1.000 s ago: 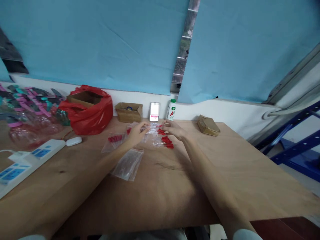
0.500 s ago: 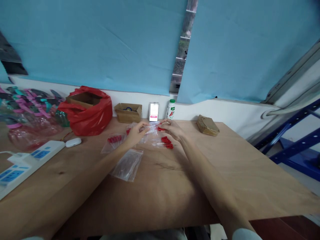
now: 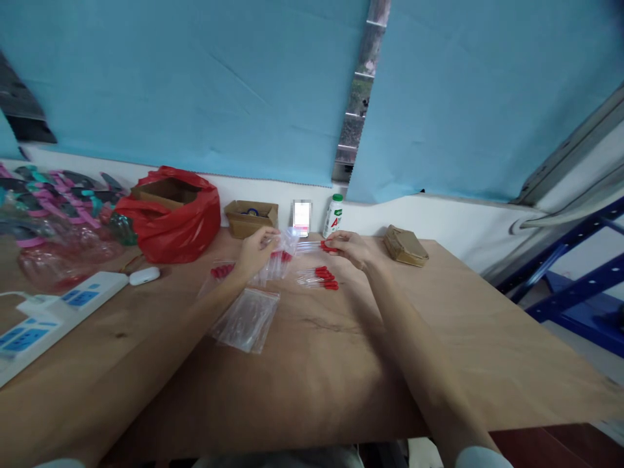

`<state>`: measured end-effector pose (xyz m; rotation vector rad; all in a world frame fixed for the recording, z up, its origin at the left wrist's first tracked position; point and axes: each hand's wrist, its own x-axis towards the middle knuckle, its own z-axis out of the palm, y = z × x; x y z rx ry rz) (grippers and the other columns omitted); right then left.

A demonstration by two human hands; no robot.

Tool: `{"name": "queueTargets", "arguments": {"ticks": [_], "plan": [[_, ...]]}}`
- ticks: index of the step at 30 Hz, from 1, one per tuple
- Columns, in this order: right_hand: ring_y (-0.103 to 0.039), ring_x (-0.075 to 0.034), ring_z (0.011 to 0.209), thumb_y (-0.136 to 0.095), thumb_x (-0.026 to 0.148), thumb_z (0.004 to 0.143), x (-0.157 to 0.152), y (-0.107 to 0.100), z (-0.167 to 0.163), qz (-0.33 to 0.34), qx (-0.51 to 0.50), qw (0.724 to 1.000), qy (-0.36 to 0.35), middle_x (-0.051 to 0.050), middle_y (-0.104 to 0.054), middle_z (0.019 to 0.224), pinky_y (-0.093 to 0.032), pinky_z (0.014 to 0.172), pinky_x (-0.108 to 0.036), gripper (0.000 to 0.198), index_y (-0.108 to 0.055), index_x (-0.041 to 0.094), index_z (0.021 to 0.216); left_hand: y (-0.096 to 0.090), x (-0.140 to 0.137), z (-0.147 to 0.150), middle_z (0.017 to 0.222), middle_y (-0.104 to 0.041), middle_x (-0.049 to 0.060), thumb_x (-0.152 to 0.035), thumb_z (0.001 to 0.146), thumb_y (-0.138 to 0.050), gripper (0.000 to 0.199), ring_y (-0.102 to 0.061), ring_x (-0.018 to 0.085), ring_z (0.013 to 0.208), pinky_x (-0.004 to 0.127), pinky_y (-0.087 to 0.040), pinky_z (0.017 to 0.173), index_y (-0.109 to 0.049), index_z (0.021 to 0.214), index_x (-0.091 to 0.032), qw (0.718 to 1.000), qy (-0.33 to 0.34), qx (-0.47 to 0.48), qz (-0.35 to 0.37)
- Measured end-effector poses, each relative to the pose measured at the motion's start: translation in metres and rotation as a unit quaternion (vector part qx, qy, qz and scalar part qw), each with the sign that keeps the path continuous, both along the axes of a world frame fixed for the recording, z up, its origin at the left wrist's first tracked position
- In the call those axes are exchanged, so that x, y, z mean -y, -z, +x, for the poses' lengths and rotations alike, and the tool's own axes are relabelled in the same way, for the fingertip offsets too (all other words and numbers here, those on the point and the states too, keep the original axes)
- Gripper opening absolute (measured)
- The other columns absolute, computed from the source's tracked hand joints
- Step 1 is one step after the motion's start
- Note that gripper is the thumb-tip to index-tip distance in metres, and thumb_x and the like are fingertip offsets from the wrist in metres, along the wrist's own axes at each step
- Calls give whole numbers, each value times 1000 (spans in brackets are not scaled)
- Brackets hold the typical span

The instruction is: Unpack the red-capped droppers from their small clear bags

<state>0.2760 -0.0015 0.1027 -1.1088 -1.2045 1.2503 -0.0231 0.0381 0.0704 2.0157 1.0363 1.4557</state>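
bag (image 3: 292, 239): clear, thin, crumpled
tubes (image 3: 310, 246): clear, red-ended, bunched, near level, clear tips at bag's edge

And there it is at twelve o'clock: a big red letter A (image 3: 334, 221) on the round white plastic bottle with green cap (image 3: 332, 217)! At its nine, the rectangular white-screened phone (image 3: 301, 218) shows unreadable print.

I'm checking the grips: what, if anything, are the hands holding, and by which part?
The right hand holds slim clear rods by their red ends; the left hand holds a clear plastic bag, apparently by its edge.
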Motion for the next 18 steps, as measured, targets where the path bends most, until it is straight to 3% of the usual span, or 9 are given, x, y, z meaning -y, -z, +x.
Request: {"name": "queueTargets", "arguments": {"ticks": [5,9,18], "plan": [[-72,-16,79,-98,27,63,6,-1,17,16,133,988,-80,-7,-77,86,-61,68,-25,34,-73,15,83,-2,-11,-13,102,-77,5,-41,93,-63,24,-70,21,91,33,-51,85,-71,104,-21,997,-78,30,7],[-69,-15,75,-96,30,62,8,4,17,20,222,963,-151,-5,-76,83,-57,67,-25,35,-74,15,85,-2,-13,-13,99,-77,5,-43,92,-64,24,-70,21,90,33,-51,84,-70,103,-22,997,-70,38,0],[-60,-13,62,-88,24,56,1,14,13,25,335,926,-174,0,-70,67,-47,60,-24,28,-72,15,77,9,-17,-9,100,-76,5,-44,92,-64,27,-69,21,90,34,-51,85,-71,106,-22,998,-53,25,-3]]}}
